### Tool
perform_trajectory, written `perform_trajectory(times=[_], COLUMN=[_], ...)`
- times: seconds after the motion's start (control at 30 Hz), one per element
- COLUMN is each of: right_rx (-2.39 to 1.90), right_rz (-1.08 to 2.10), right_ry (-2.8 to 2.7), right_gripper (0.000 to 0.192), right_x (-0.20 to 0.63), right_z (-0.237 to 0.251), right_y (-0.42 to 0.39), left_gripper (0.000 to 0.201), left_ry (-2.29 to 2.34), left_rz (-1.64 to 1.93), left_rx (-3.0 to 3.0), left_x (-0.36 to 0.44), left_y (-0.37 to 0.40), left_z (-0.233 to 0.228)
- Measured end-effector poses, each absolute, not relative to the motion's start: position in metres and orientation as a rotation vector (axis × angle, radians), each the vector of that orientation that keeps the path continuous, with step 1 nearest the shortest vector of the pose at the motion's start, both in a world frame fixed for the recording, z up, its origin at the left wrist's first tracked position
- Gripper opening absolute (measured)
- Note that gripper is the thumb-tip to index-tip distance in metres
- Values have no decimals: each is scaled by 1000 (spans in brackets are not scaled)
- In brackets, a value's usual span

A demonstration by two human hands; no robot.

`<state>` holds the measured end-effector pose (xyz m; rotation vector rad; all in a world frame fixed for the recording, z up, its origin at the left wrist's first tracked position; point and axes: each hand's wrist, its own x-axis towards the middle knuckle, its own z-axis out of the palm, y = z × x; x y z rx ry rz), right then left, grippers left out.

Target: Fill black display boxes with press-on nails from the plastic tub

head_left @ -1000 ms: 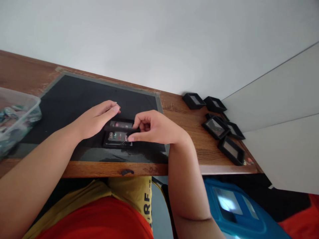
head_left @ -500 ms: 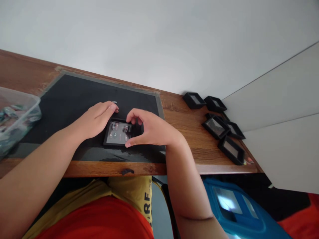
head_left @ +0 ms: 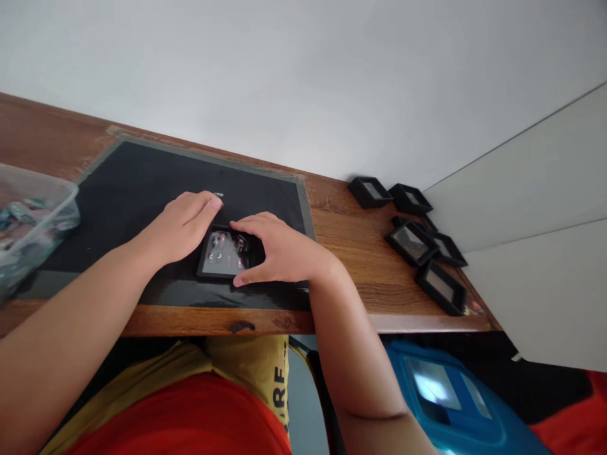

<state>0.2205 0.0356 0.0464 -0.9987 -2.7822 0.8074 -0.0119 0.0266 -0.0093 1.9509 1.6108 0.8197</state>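
While both hands are pressing down on it, the small black display case (head_left: 226,254) is lying flat on the black mat (head_left: 142,189), close to the mat's near edge and toward its right side.

Item in hand: one small black display case, clear window facing up, several small pale pieces showing through it; what they are is too small to tell. Judged from how it is lying, the case is closed or being pressed closed, so the filling looks done and only the moving of it looks left.

Left hand (head_left: 177,227): lying flat, fingers together and extended, covering the case's left and far edge; gripping nothing.

Right hand (head_left: 279,253): spread flat, fingers resting over the case's right edge and far right corner, thumb running along its near edge; palm on the mat just beside the case.

Other stock: six like black cases (head_left: 417,240) are sitting grouped at the desk's right end, well apart from the hands. A clear plastic bin (head_left: 33,221) holding mixed contents is standing at the desk's left edge. A blue container (head_left: 441,392) is sitting below the desk's near right corner.
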Motion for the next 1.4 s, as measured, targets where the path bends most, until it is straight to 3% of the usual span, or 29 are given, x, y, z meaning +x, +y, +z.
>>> perform_trajectory(times=[0.77,1.2,1.4], right_rx=[-997,-825,-896], right_rz=[773,546,305], right_ry=[-2804,-2577,-2493], right_gripper=[96,103,102], right_x=[218,216,214], right_z=[46,47,52], right_y=[31,25,23], left_gripper=[64,62,47], left_ry=[1622,1520,1219], left_rz=[819,1045,1156], left_rx=[1926,1623,1324], left_x=[-11,-13,-5], left_y=[25,22,18], left_z=[-10,-3,9])
